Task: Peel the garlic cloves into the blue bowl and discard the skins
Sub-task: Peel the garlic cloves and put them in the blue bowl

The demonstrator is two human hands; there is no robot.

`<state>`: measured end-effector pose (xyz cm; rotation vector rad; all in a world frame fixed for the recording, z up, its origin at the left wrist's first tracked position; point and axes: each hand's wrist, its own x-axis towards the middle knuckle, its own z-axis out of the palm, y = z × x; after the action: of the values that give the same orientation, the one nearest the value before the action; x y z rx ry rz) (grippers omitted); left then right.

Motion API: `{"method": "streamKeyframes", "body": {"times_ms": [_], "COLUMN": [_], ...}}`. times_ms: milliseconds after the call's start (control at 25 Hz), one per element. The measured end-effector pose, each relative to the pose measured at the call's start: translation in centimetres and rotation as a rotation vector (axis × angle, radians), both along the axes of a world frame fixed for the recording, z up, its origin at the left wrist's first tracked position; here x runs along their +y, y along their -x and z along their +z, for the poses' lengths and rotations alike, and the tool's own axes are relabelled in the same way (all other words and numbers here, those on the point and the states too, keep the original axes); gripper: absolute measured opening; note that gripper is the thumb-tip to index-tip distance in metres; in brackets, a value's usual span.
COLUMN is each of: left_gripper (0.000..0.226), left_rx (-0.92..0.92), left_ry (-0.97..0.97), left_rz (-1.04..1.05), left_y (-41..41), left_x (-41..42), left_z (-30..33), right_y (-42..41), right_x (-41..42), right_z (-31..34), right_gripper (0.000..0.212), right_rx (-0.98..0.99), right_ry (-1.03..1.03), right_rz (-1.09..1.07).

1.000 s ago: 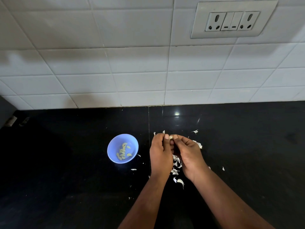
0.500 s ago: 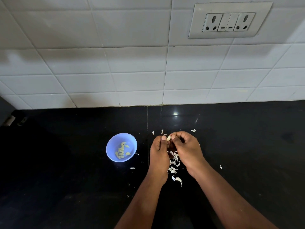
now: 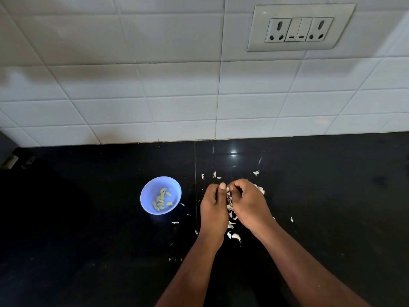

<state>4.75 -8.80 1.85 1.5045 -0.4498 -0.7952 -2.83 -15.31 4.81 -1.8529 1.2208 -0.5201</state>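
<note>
A small blue bowl (image 3: 148, 191) stands on the black counter (image 3: 88, 240), with several peeled pale-green garlic cloves (image 3: 162, 200) inside. To its right my left hand (image 3: 213, 207) and my right hand (image 3: 249, 202) are pressed together, fingers curled, pinching a garlic clove (image 3: 227, 189) between their tips; only a sliver of it shows. White garlic skins (image 3: 231, 210) lie heaped under and between the hands, and more flakes are scattered around. One whitish clove-shaped piece (image 3: 236, 237) lies just in front of my wrists.
A white tiled wall (image 3: 155, 85) rises behind the counter, with a socket and switch plate (image 3: 301, 27) at the upper right. A seam (image 3: 195, 165) runs down the counter between bowl and hands. A dark object (image 3: 6, 156) sits at the far left edge.
My right hand's fingers have curled in tighter over the clove, and both hands stay together at the same spot. The bowl has not moved.
</note>
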Motion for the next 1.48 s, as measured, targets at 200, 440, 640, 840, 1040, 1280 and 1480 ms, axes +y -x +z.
{"method": "streamKeyframes", "body": {"times_ms": [200, 440, 640, 840, 1040, 1280, 1480], "left_gripper": [0.033, 0.037, 0.016, 0.02, 0.007, 0.011, 0.016], "left_rx": [0.029, 0.244, 0.243, 0.178, 0.428, 0.599, 0.682], "left_ry": [0.085, 0.024, 0.048, 0.06, 0.167, 0.24, 0.267], "left_rz": [-0.019, 0.008, 0.114, 0.031, 0.135, 0.177, 0.147], "left_y": [0.5, 0.3, 0.0, -0.4, -0.5, -1.0, -0.3], "left_x": [0.1, -0.1, 0.1, 0.3, 0.2, 0.3, 0.3], "left_z": [0.0, 0.1, 0.1, -0.4, 0.2, 0.5, 1.3], "right_y": [0.0, 0.7, 0.6, 0.7, 0.8, 2.1, 2.3], "right_x": [0.0, 0.1, 0.0, -0.2, -0.4, -1.2, -1.5], "right_z": [0.1, 0.3, 0.5, 0.5, -0.3, 0.5, 1.0], "right_gripper": [0.015, 0.011, 0.011, 0.01, 0.012, 0.013, 0.006], "right_rx": [-0.054, -0.127, -0.148, -0.128, -0.098, -0.119, -0.099], "right_ry": [-0.103, -0.054, -0.034, -0.031, -0.009, 0.012, 0.123], "right_rz": [-0.047, -0.052, -0.092, -0.077, -0.103, -0.12, -0.124]}}
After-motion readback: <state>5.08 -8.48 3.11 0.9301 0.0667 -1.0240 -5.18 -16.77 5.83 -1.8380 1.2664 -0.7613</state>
